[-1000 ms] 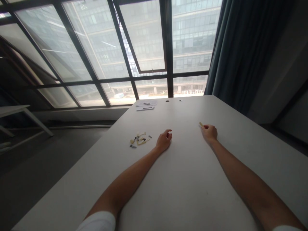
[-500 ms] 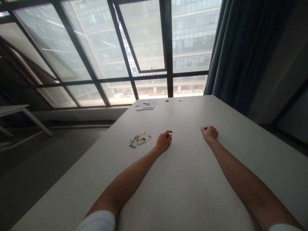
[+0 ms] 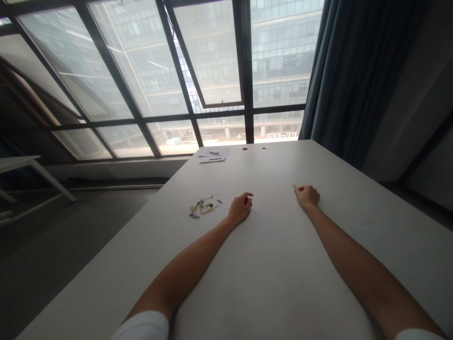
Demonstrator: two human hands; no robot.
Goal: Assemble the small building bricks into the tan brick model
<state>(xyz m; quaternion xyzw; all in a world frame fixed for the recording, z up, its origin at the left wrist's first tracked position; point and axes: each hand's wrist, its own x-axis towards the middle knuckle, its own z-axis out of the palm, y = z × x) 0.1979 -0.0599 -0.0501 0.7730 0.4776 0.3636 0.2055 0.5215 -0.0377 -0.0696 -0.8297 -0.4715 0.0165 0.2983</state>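
Both my forearms lie stretched out on a white table (image 3: 269, 283). My left hand (image 3: 240, 208) rests on the tabletop with its fingers curled loosely and nothing visible in them. A small pile of tan and grey building pieces (image 3: 204, 206) lies just to its left, apart from the hand. My right hand (image 3: 307, 196) rests further right, fingers closed, pinching a small tan piece (image 3: 295, 187) that sticks out at its fingertips and touches the table.
Some papers (image 3: 214, 156) and two small dark dots (image 3: 254, 148) lie near the table's far edge. Large windows stand behind it, and a dark curtain (image 3: 354, 80) hangs at the right. Another white table (image 3: 21, 163) stands at the far left across the floor.
My right hand has lowered the tan piece slightly toward the table, so less of it shows. My left hand has hardly moved.
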